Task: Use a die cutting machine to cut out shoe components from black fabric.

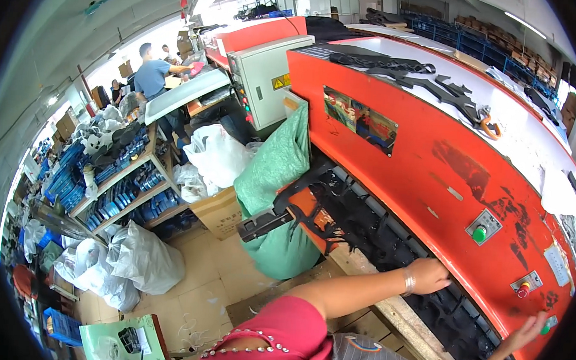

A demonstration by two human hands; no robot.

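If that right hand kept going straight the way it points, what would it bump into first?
The right hand would probably meet the red machine front near the lower green button; depth is unclear.

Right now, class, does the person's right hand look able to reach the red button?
Probably yes: the right hand is near the red button on the red machine, and nothing visible stands between them.

Bright, ceiling tube [525, 27] lit, glare at back left (nearly white), edges bowed, black-rimmed.
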